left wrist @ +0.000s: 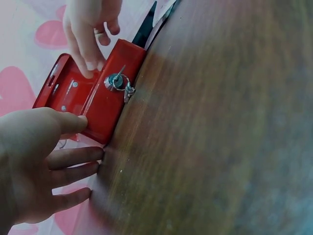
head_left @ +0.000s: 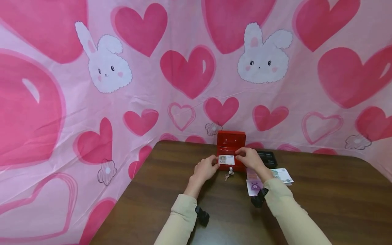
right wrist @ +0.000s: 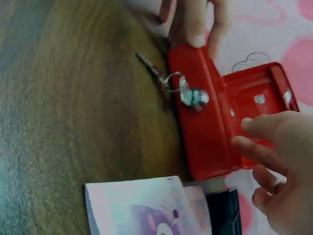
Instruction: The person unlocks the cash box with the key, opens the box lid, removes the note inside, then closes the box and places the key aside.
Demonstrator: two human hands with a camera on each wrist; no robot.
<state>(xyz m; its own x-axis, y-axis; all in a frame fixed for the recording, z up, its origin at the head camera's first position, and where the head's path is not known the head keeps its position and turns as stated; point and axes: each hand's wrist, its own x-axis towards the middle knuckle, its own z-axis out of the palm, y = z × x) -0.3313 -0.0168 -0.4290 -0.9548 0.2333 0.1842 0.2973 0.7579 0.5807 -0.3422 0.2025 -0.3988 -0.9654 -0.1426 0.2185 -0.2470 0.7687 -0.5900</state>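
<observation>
A small red metal box [head_left: 231, 143] stands with its lid raised against the back of the table. A banknote-like paper [head_left: 226, 160] lies in its opening. My left hand [head_left: 206, 169] is at the box's left side; in the left wrist view that hand [left wrist: 44, 156] has its thumb on the box edge and its other fingers extended. My right hand [head_left: 250, 159] is over the right side, and in the right wrist view the hand [right wrist: 283, 161] has loosely bent fingers above the opening. Keys [right wrist: 156, 73] hang from the lock [right wrist: 195, 99] on the front.
Right of the box sits a black compartment tray [head_left: 267, 158]. Purple paper notes [head_left: 254, 187] lie beneath my right forearm, and greenish-white notes [head_left: 283, 175] lie farther right. Behind the brown table [head_left: 153, 190] hangs a pink heart-and-rabbit cloth [head_left: 190, 30].
</observation>
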